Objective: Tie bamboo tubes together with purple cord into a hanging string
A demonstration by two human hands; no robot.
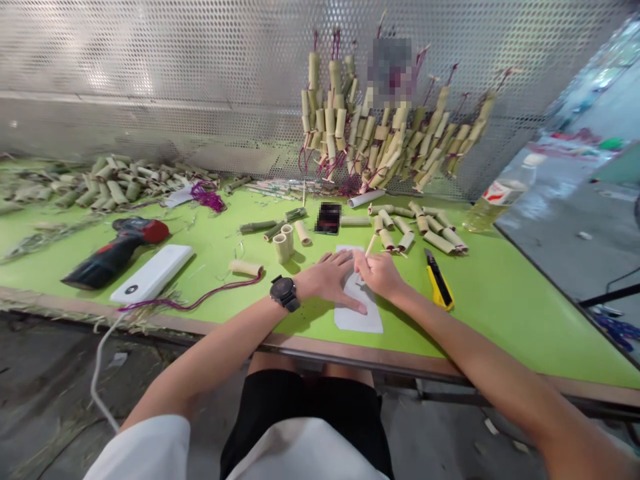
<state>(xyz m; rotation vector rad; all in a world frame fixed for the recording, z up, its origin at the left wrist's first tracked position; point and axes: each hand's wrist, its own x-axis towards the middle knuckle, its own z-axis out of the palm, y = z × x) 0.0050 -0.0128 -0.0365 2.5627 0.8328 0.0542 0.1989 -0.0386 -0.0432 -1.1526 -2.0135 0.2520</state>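
Note:
My left hand [330,277] lies flat with its fingers spread on a white sheet of paper [357,321] near the table's front edge. Closed around a thin pale stick [371,245], my right hand [383,272] rests over the right side of the same sheet. The stick slants upward out of the fist; its lower end is hidden, so I cannot tell whether it is a pencil or a bamboo stick. Just beyond the hands are short bamboo tubes [281,248], two of them upright. A yellow utility knife [440,283] lies to the right of my right hand.
A cordless drill [117,252], a white power bank [153,273] and a bamboo piece with purple cord [245,269] lie leftward. Bamboo pieces [115,183] are heaped at the back left. Strung bamboo [385,133] hangs on the mesh wall. A bottle [500,193] stands at the right edge.

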